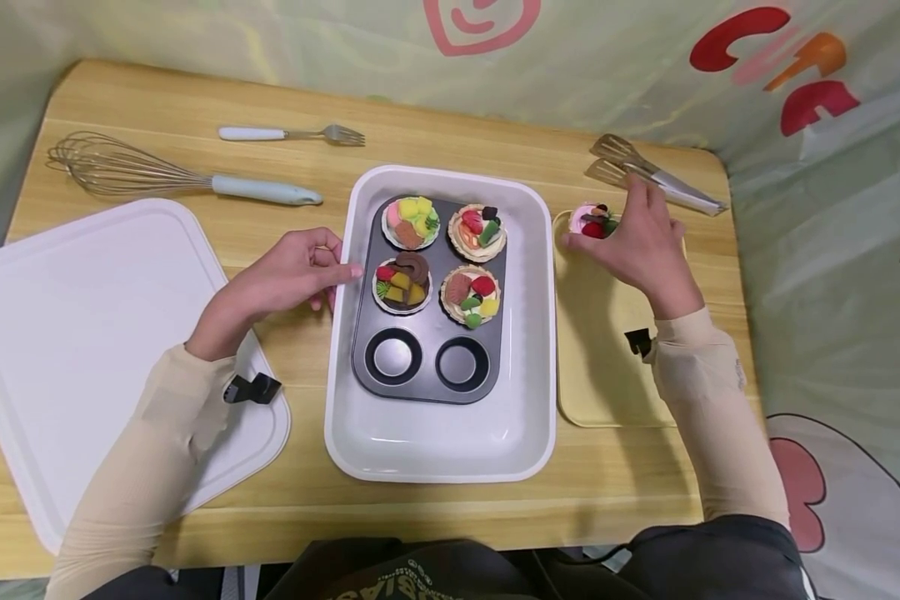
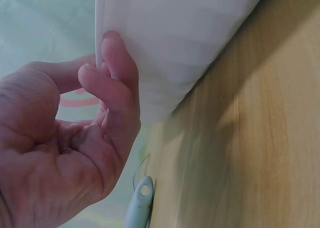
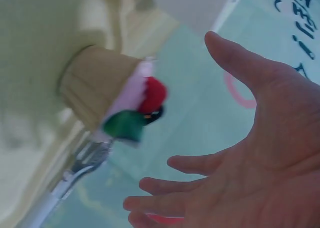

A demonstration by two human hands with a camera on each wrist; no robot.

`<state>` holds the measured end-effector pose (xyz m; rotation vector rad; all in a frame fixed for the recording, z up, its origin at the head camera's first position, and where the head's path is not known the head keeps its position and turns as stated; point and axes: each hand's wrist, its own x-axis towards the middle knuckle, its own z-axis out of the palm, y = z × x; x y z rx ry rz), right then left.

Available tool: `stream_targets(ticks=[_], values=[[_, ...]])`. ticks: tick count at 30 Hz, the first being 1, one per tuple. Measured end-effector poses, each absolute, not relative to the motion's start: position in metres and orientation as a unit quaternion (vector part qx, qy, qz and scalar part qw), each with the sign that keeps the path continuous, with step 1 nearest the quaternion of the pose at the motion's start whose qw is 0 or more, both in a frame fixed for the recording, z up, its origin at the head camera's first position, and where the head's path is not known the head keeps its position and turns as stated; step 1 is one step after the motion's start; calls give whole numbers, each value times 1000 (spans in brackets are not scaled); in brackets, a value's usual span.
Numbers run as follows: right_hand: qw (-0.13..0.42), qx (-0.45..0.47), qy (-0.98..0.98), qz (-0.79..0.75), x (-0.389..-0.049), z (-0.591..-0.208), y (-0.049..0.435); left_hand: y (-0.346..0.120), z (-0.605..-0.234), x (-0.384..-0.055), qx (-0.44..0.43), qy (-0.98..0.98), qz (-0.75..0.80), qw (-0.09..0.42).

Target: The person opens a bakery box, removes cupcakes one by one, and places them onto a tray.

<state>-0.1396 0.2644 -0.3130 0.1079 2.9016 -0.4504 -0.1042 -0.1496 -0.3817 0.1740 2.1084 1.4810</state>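
In the head view my left hand (image 1: 292, 267) grips the left rim of a deep white tray (image 1: 442, 446), thumb over the edge. The left wrist view shows its curled fingers against the tray's outer wall (image 2: 165, 43). My right hand (image 1: 641, 242) reaches over a cupcake (image 1: 591, 223) with pink icing and red and green toppings. In the right wrist view its fingers are spread and apart from the cupcake (image 3: 100, 86), which stands on a yellow tray (image 1: 596, 358). A dark muffin tin (image 1: 429, 354) inside the white tray holds several decorated tarts, including a chocolate one (image 1: 402, 283).
A whisk (image 1: 262, 190) and a fork (image 1: 292, 133) lie at the back left. Metal tongs (image 1: 667, 179) lie at the back right, behind the yellow tray. A flat white board (image 1: 97, 333) covers the left side of the wooden table (image 1: 495, 517).
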Motion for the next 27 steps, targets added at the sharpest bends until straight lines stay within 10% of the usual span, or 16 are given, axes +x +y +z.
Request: stream_targets(ticks=[27], values=[[31, -52, 977, -204, -89, -264, 138, -151, -385, -105, 69, 783, 553, 276]])
